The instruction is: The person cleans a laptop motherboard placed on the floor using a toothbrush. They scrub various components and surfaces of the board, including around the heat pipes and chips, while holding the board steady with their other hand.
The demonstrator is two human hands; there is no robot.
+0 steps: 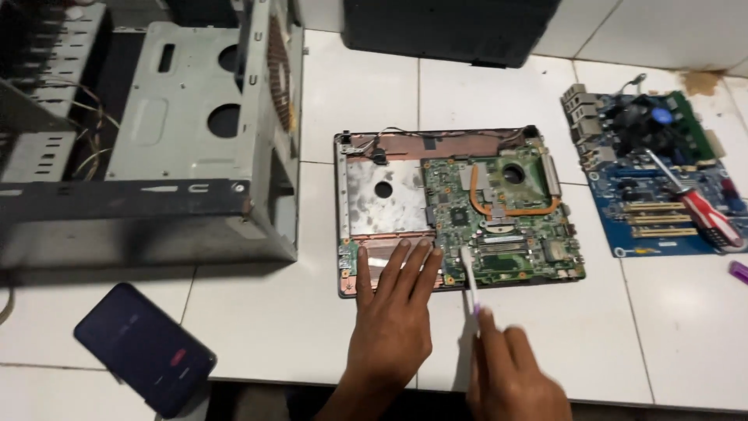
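My left hand (393, 312) lies flat, fingers spread, on the near left corner of an opened laptop base with its green circuit board and curved copper heat pipe exposed (456, 206), pressing on the bare pinkish panel beside the board and gripping nothing. My right hand (514, 374) is closed around the lower end of a slim white toothbrush with a purple grip (471, 279), whose head touches the near edge of the green board, just right of my left fingertips. The laptop base sits in the middle of a white tiled worktop (312, 312).

To the left stands an open grey metal desktop computer case (187, 132), its frame and loose wires showing. Near the left edge, a dark smartphone with a lit screen (144, 347) lies partly over the worktop's near rim. To the right, well apart from my hands, lies a blue desktop motherboard with yellow slots and a black cooling fan (654, 179), and a red-and-white-handled screwdriver (701, 210) rests across it. A small purple object (739, 270) pokes in at the right edge, too cut off to identify. A black box-shaped device (452, 31) sits at the far side.
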